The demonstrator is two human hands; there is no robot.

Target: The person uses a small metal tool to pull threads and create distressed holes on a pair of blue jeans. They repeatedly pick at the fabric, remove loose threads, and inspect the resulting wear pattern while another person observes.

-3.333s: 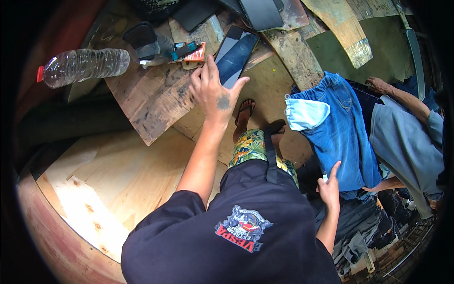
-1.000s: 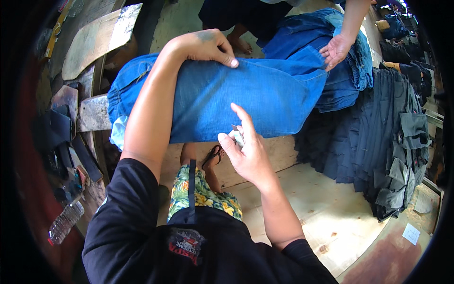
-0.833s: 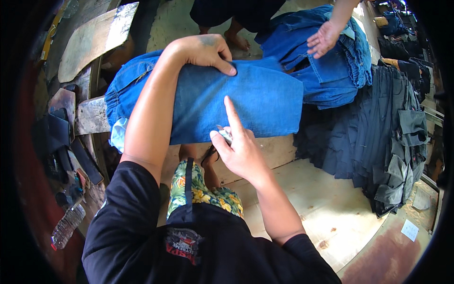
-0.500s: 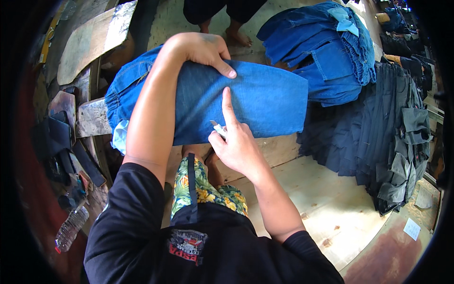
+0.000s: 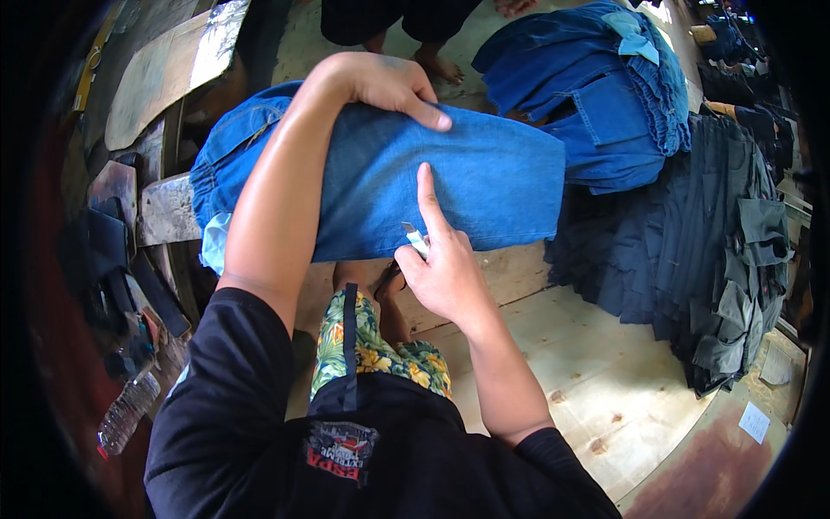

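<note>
Blue denim shorts point(image 5: 493, 186) lie stretched flat across a narrow wooden board point(image 5: 169, 210), the gathered waist to the left and the leg's hem to the right. My left hand point(image 5: 389, 86) grips the shorts over their far edge; its thumb presses on top, and most of its fingers are hidden. In my right hand point(image 5: 441, 259) is a small white cutter point(image 5: 417, 241) with a short metal blade, held between thumb and curled fingers. The right index finger stretches out onto the middle of the denim. A light blue cloth piece point(image 5: 216, 242) hangs by the waist.
More denim shorts point(image 5: 596, 112) are piled at the far right, beside a long stack of dark grey garments point(image 5: 674, 251). Another person's bare foot point(image 5: 439, 66) shows at the far side. A plastic bottle point(image 5: 130, 413) lies at left, below several dark flat pieces point(image 5: 108, 238).
Both hands have slid a little to the right over the denim, the left thumb and right index finger with them. Another person's hand has come into view at the far edge.
</note>
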